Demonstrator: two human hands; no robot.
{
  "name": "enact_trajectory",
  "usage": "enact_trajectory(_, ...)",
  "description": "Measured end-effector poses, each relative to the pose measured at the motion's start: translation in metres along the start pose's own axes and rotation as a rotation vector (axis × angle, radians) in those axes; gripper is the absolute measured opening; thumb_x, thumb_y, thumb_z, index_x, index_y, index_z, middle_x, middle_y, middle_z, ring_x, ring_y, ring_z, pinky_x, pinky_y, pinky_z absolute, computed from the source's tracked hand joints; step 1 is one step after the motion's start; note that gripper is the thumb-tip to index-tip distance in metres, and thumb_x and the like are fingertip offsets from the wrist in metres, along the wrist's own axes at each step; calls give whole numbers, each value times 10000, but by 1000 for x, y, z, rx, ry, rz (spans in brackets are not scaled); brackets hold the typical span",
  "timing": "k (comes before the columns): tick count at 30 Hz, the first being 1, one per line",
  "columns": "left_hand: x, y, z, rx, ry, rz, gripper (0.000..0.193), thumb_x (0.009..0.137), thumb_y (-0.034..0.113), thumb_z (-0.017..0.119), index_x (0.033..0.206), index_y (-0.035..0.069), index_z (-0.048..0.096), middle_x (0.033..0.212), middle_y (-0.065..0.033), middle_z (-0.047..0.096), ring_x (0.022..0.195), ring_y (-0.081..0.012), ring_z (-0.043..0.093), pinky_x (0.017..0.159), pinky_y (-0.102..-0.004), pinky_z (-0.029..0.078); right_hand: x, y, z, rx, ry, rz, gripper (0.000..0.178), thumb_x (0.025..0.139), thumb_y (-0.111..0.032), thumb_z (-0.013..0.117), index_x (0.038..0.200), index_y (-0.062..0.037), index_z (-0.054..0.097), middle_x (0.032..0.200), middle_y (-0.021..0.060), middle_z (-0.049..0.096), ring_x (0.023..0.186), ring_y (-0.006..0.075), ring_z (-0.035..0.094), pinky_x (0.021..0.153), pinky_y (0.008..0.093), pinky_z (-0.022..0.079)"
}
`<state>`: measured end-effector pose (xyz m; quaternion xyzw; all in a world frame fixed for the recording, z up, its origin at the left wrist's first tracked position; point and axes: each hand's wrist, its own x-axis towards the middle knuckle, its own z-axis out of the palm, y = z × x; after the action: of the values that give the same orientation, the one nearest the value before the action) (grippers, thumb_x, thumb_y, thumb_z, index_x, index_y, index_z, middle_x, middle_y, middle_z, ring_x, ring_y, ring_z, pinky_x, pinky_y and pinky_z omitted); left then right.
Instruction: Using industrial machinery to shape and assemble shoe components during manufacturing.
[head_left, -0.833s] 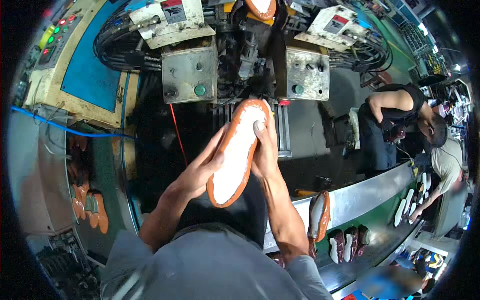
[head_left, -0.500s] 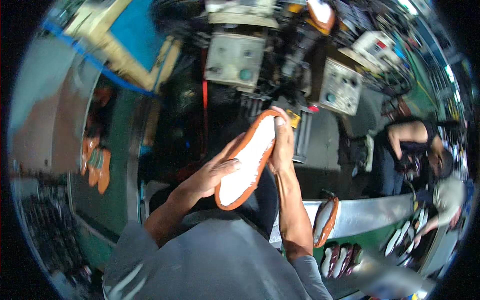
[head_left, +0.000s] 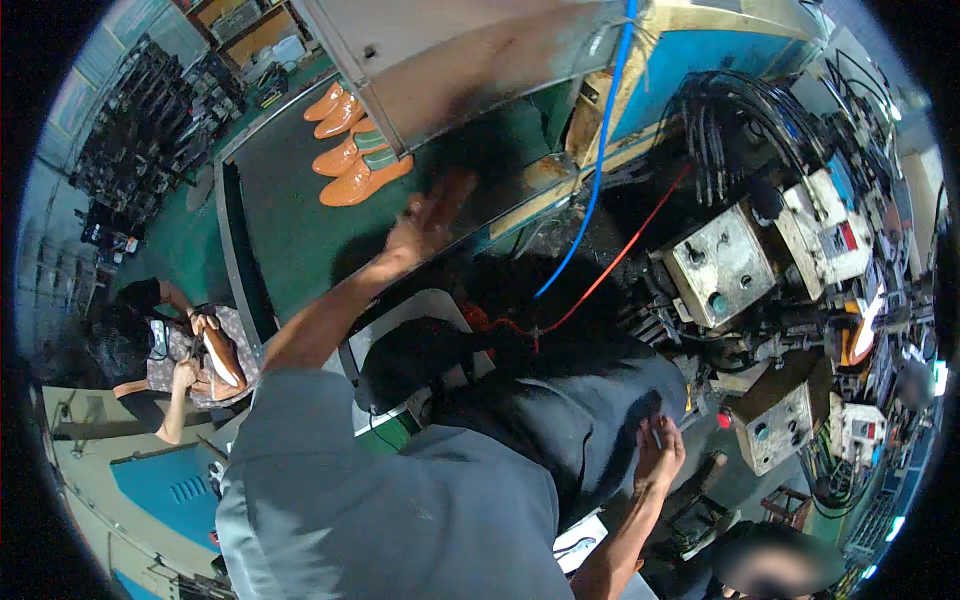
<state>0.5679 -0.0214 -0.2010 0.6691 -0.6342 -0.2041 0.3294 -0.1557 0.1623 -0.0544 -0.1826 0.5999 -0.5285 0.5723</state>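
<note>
My left hand [head_left: 408,240] reaches out over the green-topped bench and is closed on a brown shoe [head_left: 452,195], which is blurred and in shadow below the metal panel. Several glossy orange-brown shoes [head_left: 365,182] stand in a row to the left of it, two with green elastic at the opening. My right hand [head_left: 660,452] hovers by my dark-clothed knee, its fingers loosely apart and nothing seen in them.
A metal panel [head_left: 480,75] overhangs the bench's far side. Blue hose [head_left: 597,160] and red cord hang ahead. Control boxes [head_left: 718,265] and machinery fill the right. At left, a co-worker handles a brown shoe [head_left: 222,358]; another person is at lower right.
My view has swung left. The brown shoe with the white sole side, held in both hands before, is out of my right hand; my left arm now stretches over the bench.
</note>
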Motion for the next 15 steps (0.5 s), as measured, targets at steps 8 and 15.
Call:
enact_trajectory(8,2,7,-85,1067,-203,-308,724,1077,218,515,1688,519,270,1767,-252,214,1485,-515,441,1068,-660,493,-13,-17,-9,-105,82,25,443,1043,-249,728,1402,-6,634,1315,154,690,1184,357,706,1052,491,549)
enact_trajectory(15,-144,20,-212,546,-330,-612,686,1014,162,617,1668,211,415,1351,-269,702,1216,-473,690,1069,-524,535,50,-24,18,-233,-140,23,373,1084,-180,626,1423,-23,638,1415,172,678,1221,359,694,1066,488,555)
